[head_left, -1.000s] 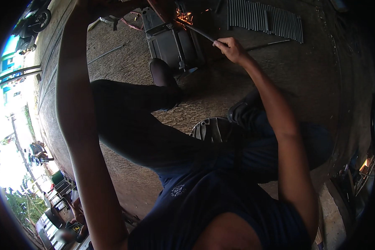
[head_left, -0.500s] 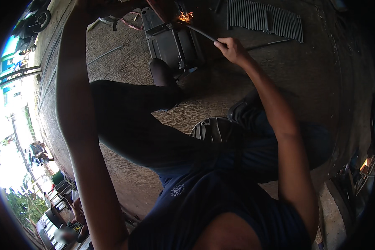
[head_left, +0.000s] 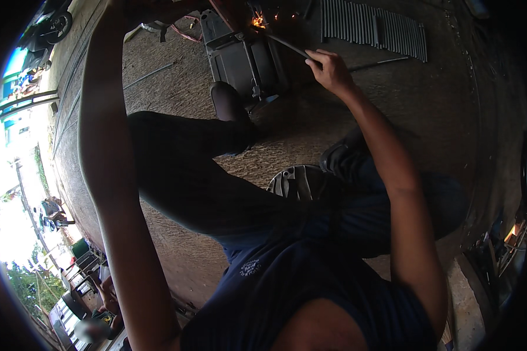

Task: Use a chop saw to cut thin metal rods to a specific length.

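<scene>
Head view, right hand (head_left: pixel 334 73) holding slender rod (head_left: pixel 288 44) (metallic), sparks (head_left: pixel 258 21)

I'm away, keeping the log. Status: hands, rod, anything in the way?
Right hand closed on dark rod; left hand not made out at top edge. Sparks at rod's far end, near machine base. Possible obstacle: shoe close to base.

The person wears a navy-blue T-shirt (head_left: pixel 334 278) with a rounded neckline, short sleeves (head_left: pixel 409 310) and soft creases running over the front; a small white print (head_left: pixel 250 267), set in a few short stacked lines, marks the chest. The forearms and the right hand (head_left: pixel 331 70) are bare. The long trousers (head_left: pixel 211 187) are dark, near-black on the left leg and bluish on the right. The left shoe (head_left: pixel 227 102) is dark with a rounded toe; the right shoe (head_left: pixel 335 159) looks black.
</scene>
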The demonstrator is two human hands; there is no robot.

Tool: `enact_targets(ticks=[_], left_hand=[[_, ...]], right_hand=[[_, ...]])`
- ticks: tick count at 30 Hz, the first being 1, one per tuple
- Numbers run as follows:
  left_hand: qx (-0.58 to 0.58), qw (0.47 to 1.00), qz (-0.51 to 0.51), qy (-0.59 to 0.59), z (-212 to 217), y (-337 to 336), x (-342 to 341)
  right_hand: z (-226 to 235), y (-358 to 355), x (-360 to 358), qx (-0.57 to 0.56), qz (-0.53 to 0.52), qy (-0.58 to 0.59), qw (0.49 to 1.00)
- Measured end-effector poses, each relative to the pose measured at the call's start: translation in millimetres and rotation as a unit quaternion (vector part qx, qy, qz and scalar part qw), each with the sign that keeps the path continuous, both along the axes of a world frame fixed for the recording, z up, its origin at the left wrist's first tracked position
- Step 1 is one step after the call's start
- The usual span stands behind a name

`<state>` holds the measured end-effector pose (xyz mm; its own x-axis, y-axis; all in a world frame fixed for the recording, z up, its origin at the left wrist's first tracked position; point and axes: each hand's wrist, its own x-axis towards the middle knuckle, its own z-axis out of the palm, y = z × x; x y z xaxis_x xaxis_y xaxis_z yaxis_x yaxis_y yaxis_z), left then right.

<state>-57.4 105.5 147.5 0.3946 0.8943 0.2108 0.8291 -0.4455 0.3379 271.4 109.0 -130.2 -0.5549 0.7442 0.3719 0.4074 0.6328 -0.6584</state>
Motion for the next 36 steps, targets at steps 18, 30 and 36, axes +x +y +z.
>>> enact_targets(ticks=[18,30,36], left_hand=[[-0.011,0.999,0.028,0.034,2,0,2],[0.018,0.998,0.023,0.063,6,-4,6],[0.059,0.993,0.005,0.106,9,-4,10]], right_hand=[[11,-3,-1,0.081,-0.007,-0.031,0.996],[14,-3,-1,0.106,-0.009,-0.030,0.994],[6,5,5,0.010,0.008,0.050,0.999]])
